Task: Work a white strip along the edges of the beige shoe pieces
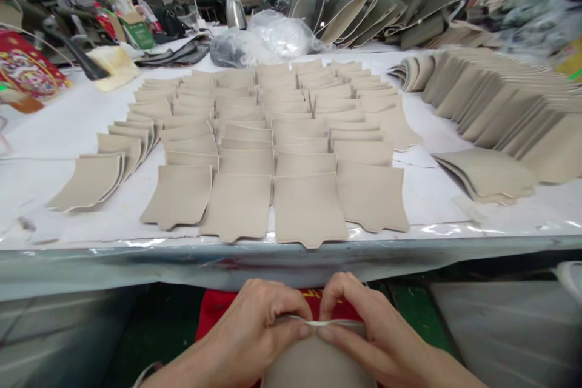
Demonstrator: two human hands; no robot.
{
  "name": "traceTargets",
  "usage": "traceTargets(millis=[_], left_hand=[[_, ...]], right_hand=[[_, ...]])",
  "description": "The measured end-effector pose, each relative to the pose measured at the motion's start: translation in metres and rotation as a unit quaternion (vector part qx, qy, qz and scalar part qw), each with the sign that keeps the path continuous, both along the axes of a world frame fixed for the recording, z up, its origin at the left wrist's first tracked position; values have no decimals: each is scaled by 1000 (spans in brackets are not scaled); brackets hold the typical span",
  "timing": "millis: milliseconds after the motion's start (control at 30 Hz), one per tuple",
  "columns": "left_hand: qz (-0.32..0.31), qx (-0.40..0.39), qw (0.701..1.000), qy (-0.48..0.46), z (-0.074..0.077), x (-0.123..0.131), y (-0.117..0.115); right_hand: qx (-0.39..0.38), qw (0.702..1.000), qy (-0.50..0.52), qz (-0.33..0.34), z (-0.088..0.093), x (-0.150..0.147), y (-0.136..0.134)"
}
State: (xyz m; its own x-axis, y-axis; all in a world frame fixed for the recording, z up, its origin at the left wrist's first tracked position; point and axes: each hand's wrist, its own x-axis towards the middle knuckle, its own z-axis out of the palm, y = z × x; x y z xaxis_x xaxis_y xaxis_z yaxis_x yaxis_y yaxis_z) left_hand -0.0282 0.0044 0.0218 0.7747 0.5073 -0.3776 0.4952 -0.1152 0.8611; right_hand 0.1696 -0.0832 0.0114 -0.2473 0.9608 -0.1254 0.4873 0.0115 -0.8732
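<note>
Below the table's front edge, my left hand point(268, 321) and my right hand point(364, 321) pinch the upper edge of a beige leather-like panel point(318, 361). Both thumbs lie on its near face, close together at the middle, and the fingers curl over the pale edge. The panel's lower part runs out of the picture. On the table, rows of similar beige panels point(310, 206) stand overlapped, the front ones showing a small tab at the bottom. A red cloth point(218, 309) with yellow marks shows behind my hands.
The white-covered table point(27, 194) carries another fanned stack point(491, 91) at right and a small pile point(91, 179) at left. Farther back are clear plastic bags point(268, 33), a metal kettle point(235, 11), a brush-like tool point(84, 57) and large folded pieces point(345, 15). People work beyond.
</note>
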Motion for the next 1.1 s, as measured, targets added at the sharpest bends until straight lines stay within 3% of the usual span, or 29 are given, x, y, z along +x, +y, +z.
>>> traceTargets(millis=[133,433,533,667,867,1100], left_hand=[[-26,14,1000,-5,2,2,2],[-29,51,998,40,0,-1,0],[-63,74,993,72,2,8,1],[-110,51,992,33,3,21,-1],[-75,20,996,32,0,21,-4],[-82,56,995,21,-4,19,-7]], right_hand=[[-54,998,29,-13,0,7,-2],[-82,996,22,-40,0,20,-7],[-71,997,27,-34,1,17,-5],[-66,997,41,-23,4,11,-3],[-87,996,-15,-7,2,21,-10],[-136,991,-13,-4,-5,25,-12]])
